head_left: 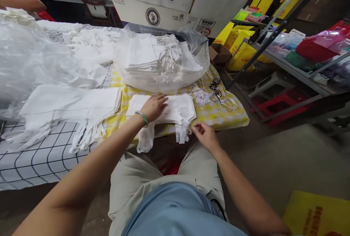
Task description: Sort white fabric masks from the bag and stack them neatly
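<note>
A small stack of white cloth tote bags (pixel 179 106) lies before me, with its handles (pixel 182 128) hanging over the table's front edge. My left hand (pixel 155 107), a green bangle on its wrist, rests on top of that stack with the fingers stretched out. By the stack's lower right corner, next to the handles, is my right hand (pixel 205 134). Its fingers are curled together, and whatever they may hold is too small to make out. Another pile of white tote bags (pixel 73 101) lies to the left, straps toward me.
Behind the stack, a clear plastic bag (pixel 201 52) holds folded white bags. Scissors (pixel 218 95) lie beside thread scraps (pixel 201 97) on the yellow checked cloth (pixel 232 117). A beer carton (pixel 150 1) stands at the back. A metal shelf (pixel 298 72) is on the right.
</note>
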{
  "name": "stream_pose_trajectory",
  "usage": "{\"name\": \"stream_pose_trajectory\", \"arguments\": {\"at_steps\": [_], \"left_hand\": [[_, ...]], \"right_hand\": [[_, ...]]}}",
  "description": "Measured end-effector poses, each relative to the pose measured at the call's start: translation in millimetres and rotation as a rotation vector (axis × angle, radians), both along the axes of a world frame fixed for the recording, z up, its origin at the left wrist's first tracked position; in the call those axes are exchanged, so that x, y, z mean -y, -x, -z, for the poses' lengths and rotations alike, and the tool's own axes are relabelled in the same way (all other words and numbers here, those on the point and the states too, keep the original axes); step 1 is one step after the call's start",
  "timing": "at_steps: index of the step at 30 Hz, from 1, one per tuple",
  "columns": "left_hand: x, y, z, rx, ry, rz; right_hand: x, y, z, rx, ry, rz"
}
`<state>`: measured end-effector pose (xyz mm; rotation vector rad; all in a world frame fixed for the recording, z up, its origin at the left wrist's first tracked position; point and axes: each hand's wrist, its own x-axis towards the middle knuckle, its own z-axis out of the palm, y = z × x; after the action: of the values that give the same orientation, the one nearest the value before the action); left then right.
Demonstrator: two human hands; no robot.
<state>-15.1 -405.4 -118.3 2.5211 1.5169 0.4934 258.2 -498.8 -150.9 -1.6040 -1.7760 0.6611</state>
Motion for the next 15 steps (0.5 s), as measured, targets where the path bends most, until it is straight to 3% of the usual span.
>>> {"name": "stream_pose_trajectory", "arguments": {"at_steps": [2,5,8,12,15], "left_hand": [[-3,-29,2.3,-0.053,0.114,0.074],[-8,-54,10.3,-0.13,0.269,0.08],[-8,-59,19.1,-0.174,0.313,0.061],[-4,-56,23.2,-0.215,0.307,0.058],[-4,-56,21.7,-0.235,0.312,0.062]], "right_hand": [[19,2,14.6,0.03,-0.023,-0.013],[24,10,23.3,0.118,-0.13,0.009],[25,14,12.5,0.151,-0.197,0.025],[37,7,-9.0,-0.071,-0.167,-0.073],[40,7,-6.5,-0.093,-0.167,-0.071]]}}
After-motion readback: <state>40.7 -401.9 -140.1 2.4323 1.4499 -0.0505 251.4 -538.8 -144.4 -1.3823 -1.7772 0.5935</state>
